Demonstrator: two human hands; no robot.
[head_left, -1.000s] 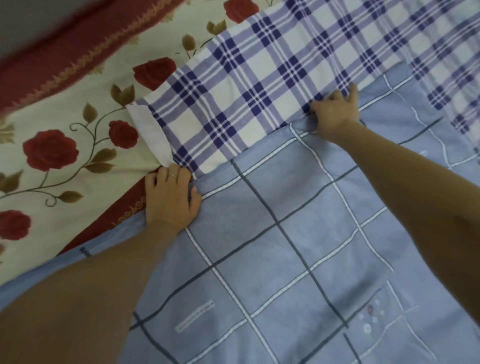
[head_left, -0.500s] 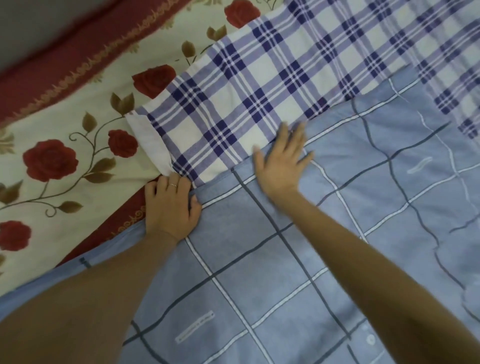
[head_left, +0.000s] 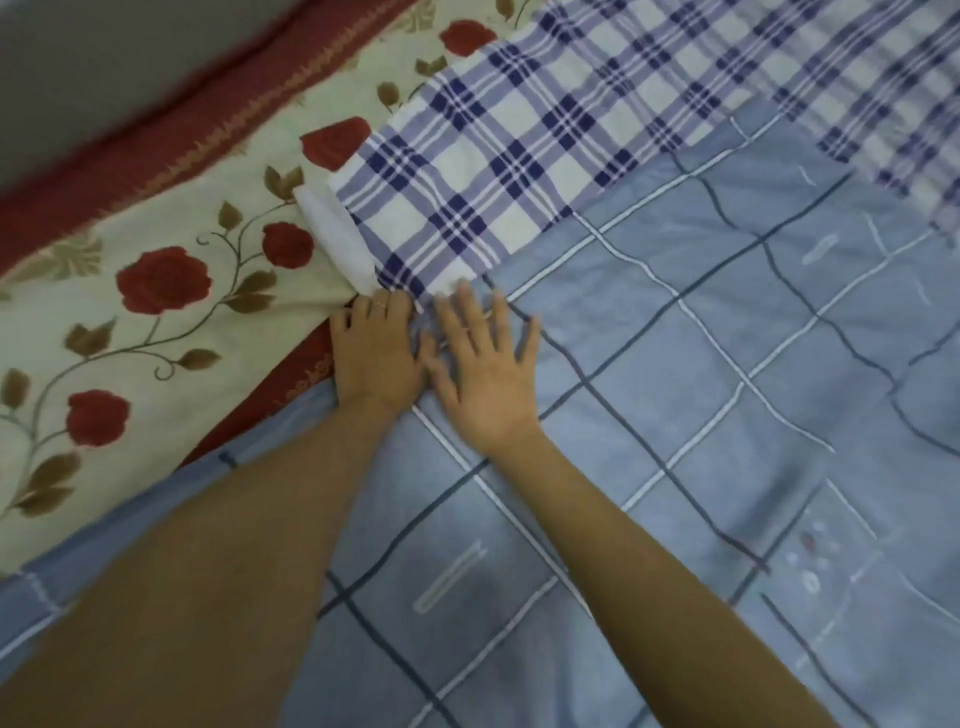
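Cream bedding printed with red roses (head_left: 156, 338) is spread across the left of the scene, edged by a dark red border (head_left: 182, 135) at the far left, beyond which a plain grey surface (head_left: 78, 62) is seen. A plaid cloth (head_left: 519, 156) in white and navy is laid over the far middle and right, with a white flap (head_left: 337, 234) showing at its left end. The blue cover (head_left: 701, 389), crossed by dark and white grid lines, is laid over the near and right part of the bed, its far edge overlapping the plaid cloth. Its far left corner is held by the left hand (head_left: 376, 358), whose fingers are bent down over the fabric edge just below the white flap; a ring (head_left: 382, 305) is worn on one finger. The right hand (head_left: 483, 374) is laid flat on the blue cover just beside the left hand, palm down, with the fingers straight and spread, their tips at the cover's far edge. A small printed motif (head_left: 810, 566) is seen on the cover at the near right.
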